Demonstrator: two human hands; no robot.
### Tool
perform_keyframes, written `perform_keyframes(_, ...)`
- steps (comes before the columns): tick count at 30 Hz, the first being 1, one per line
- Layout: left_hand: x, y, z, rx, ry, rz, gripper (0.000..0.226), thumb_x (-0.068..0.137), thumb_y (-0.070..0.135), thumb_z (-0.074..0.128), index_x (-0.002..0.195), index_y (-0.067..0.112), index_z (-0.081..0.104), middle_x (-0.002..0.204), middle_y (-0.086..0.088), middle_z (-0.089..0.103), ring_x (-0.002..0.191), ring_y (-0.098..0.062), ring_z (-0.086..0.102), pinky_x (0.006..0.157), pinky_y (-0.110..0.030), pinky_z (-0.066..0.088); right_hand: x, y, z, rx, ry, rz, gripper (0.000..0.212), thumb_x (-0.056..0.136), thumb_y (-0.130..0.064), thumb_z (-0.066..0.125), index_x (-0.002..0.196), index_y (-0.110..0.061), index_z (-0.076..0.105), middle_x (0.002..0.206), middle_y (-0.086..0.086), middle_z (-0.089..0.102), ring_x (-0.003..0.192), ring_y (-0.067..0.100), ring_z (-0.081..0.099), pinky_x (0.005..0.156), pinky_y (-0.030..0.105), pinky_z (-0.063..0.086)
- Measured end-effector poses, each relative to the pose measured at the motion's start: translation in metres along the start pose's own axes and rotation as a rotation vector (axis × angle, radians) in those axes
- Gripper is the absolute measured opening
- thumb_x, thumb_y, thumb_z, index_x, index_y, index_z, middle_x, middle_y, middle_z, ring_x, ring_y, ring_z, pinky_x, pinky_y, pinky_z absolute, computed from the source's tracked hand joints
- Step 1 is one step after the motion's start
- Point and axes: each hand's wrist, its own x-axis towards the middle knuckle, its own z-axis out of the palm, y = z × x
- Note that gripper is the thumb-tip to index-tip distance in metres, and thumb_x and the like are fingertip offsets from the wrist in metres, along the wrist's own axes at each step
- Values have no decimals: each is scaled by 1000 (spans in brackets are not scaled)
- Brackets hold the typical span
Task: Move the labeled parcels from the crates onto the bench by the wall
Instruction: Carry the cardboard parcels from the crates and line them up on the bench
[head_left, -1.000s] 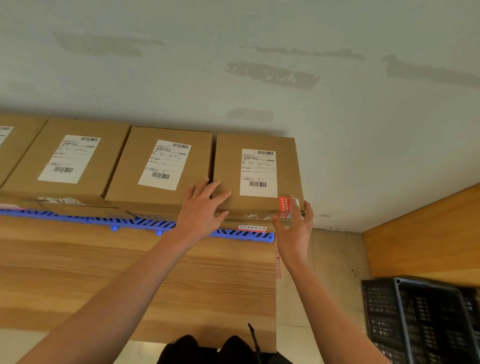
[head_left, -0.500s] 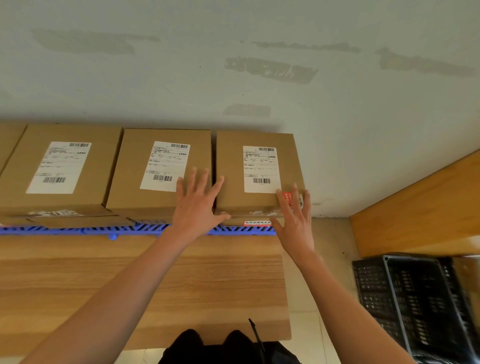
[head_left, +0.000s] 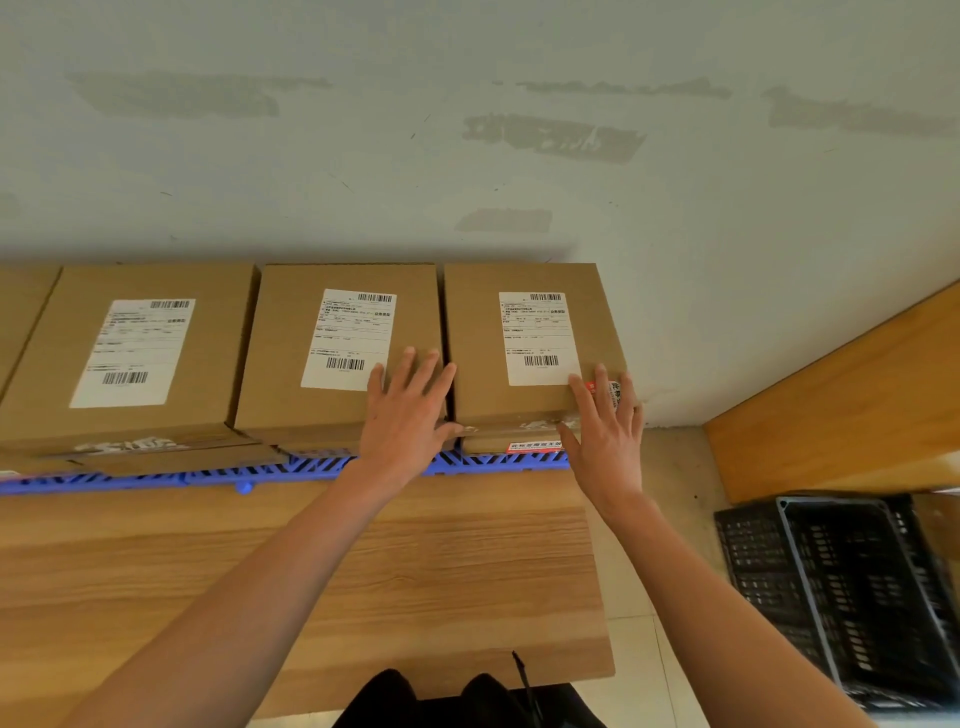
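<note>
Cardboard, brown and matte: three flat rectangular parcels I can see whole in a row on the wooden bench (head_left: 291, 571), pushed back against the pale, patchy wall (head_left: 467, 156). Each carries a white printed label with barcodes. The right parcel (head_left: 488, 343) and middle parcel (head_left: 291, 353) sit almost touching; the left parcel (head_left: 62, 358) lies just beside, and the edge of another shows at the far left. All appear stacked on further boxes, over a blue slotted plastic strip (head_left: 156, 478) along the bench. My left hand (head_left: 408, 415) lies flat, fingers straight and spread, on the middle parcel's near right corner. My right hand (head_left: 605, 431) rests open-fingered on the right parcel's near right corner, over a red-and-white sticker (head_left: 613, 392). Black lattice plastic crate (head_left: 841, 587) on the floor, right of the bench, beside a wood-grain panel (head_left: 857, 405).
</note>
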Motion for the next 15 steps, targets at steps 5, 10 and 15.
perform_keyframes(5,7,1,-7,-24,-45,7,91,83,70,63,156,28,26,159,-6,25,150,-32,17,116,-64,22,5,-11,-9,-76,-91,50,70,97,-37,60,154,-21,23,166,16,11,152,43,1,116,70,18)
perform_keyframes(10,11,10,-21,-52,-16,6,76,91,73,39,151,25,38,154,-5,37,143,-28,31,114,-60,27,1,-13,-31,53,-81,9,56,102,-43,48,152,-25,29,166,9,15,154,32,9,119,64,18)
perform_keyframes(15,19,72,-37,-113,25,146,56,99,55,42,143,21,50,150,-2,47,140,-26,38,114,-55,32,-26,17,-62,210,-12,40,49,102,-32,53,148,-21,43,159,7,37,148,27,31,119,48,29)
